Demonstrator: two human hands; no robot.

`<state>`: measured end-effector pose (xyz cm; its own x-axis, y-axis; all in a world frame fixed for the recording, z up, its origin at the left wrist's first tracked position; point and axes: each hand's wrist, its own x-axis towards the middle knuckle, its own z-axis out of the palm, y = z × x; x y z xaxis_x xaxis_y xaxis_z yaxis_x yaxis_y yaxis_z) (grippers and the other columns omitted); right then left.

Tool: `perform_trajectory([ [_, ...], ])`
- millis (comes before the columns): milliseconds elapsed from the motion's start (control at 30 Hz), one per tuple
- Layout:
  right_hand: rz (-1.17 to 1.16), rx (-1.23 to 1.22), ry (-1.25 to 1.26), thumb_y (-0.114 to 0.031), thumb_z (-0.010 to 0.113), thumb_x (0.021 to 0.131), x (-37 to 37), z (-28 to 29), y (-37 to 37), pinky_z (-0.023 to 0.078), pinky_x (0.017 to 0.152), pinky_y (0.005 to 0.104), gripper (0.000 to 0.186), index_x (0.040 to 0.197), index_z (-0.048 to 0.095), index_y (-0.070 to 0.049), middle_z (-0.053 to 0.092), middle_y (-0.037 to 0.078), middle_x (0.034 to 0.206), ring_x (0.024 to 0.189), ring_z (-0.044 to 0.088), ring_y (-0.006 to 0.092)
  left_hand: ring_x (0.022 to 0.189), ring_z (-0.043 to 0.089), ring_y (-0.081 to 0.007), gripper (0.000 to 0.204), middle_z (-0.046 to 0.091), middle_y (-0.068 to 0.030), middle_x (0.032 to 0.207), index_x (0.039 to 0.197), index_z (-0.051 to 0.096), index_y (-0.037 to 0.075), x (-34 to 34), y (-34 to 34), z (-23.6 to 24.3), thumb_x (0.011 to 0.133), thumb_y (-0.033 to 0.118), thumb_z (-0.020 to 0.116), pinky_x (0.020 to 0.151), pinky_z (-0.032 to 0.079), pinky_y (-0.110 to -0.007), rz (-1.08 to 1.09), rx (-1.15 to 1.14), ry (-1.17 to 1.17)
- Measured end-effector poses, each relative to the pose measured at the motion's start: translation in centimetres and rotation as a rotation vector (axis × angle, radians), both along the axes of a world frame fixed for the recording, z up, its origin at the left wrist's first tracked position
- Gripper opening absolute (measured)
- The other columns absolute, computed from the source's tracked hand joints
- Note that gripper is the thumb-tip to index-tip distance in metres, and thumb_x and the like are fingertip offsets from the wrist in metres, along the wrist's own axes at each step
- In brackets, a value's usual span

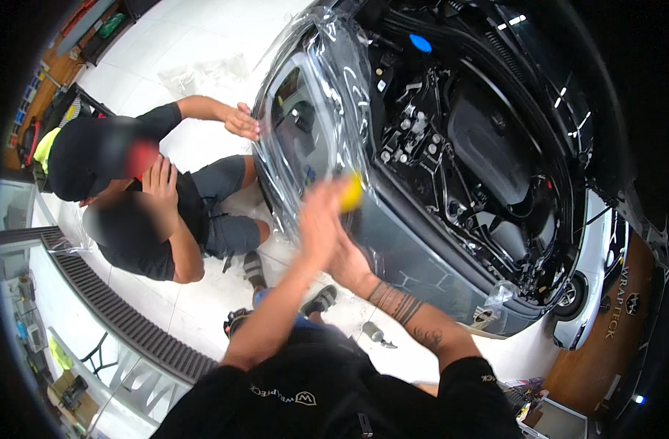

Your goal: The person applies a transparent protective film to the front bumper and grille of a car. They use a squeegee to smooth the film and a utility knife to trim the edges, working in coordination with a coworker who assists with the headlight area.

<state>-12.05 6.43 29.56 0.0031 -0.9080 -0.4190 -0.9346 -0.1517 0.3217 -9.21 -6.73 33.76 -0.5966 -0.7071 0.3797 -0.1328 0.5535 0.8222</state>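
My two hands are together at the front corner of a grey car (415, 256), beside its headlight. My left hand (318, 223), smeared by motion, lies over the front of my right hand. At its fingertips is a small yellow squeegee (351, 192), held against the bodywork. My right hand (348, 257) presses close behind the left one, its fingers mostly hidden. Clear, wrinkled plastic film (342, 80) covers the headlight (298, 110) and the corner of the car. Above the engine bay (488, 139), the hood is raised.
A co-worker in a black cap (78, 157) crouches at left, one hand (242, 122) at the film's edge, the other raised. A dark bottle (373, 331) lies on the white floor near a shoe. A floor grate (130, 314) curves at lower left. A white car (579, 307) stands at right.
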Motion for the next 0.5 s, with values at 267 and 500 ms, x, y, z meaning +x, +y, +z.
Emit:
perform_trajectory([
  [267, 0.081, -0.085, -0.093, -0.031, 0.041, 0.093, 0.4, 5.2, -1.4, 0.011, 0.117, 0.0481, 0.049, 0.138, 0.049, -0.017, 0.018, 0.013, 0.157, 0.145, 0.014, 0.0328, 0.095, 0.061, -0.0315, 0.030, 0.063, -0.0139, 0.104, 0.113, 0.067, 0.013, -1.6, -14.5, 5.0, 0.091, 0.008, 0.048, 0.081, 0.048, -0.038, 0.087, -0.045, 0.128],
  [500, 0.098, -0.064, -0.055, -0.030, 0.043, 0.091, -0.3, 1.2, 0.8, 0.012, 0.118, 0.0469, 0.048, 0.133, 0.053, -0.009, 0.033, 0.012, 0.151, 0.143, 0.020, 0.0331, 0.099, 0.060, -0.0297, 0.044, 0.063, -0.0105, 0.108, 0.113, 0.070, 0.019, 2.0, 2.2, 1.2, 0.081, -0.005, 0.051, 0.090, 0.049, -0.039, -0.116, -0.006, -0.013],
])
